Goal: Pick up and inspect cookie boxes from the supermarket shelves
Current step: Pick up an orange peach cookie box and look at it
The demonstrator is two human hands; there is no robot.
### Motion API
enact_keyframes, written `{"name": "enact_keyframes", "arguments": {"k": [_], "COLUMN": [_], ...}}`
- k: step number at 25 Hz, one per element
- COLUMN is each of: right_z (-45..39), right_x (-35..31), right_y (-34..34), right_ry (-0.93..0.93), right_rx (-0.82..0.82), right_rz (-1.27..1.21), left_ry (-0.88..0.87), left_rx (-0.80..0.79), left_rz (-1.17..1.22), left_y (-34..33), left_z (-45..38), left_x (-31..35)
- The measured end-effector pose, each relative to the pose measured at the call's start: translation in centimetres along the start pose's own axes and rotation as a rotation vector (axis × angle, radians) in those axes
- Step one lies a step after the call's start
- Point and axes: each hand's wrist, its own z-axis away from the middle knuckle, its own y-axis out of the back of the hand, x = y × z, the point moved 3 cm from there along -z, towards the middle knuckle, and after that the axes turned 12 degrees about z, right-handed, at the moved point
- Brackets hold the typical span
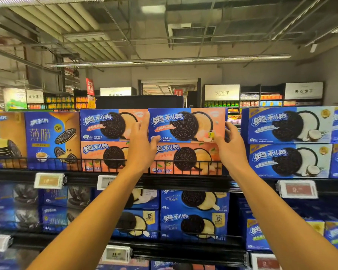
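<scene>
Gripping a peach cookie box (185,124) at both ends.
Left hand (142,141) and right hand (230,143) clasp it; long axis level, front outward, atop the lower box (185,158).

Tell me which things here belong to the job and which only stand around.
Job: peach cookie box, left hand, right hand.

Around: peach box below, coconut boxes, thin cookie box, price tags.

The top shelf (183,181) carries stacked cookie boxes behind a black wire rail (105,162): peach boxes (109,156) in the middle, coconut boxes (289,160) at right, a tall blue-orange box (51,141) at left.
</scene>
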Motion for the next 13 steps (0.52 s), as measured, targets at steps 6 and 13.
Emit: {"name": "enact_keyframes", "arguments": {"k": [6,13], "right_z": [-0.43,-0.30], "right_x": [-0.12,-0.10], "right_y": [0.21,0.64], "right_ry": [0.012,0.015], "right_rx": [0.005,-0.025], "right_rz": [0.023,0.022], "left_ry": [0.022,0.022], "left_rx": [-0.040,-0.063], "left_rz": [-0.088,-0.113], "left_y": [0.16,0.54], "left_z": [-0.29,0.27], "left_x": [0.00,0.46]}}
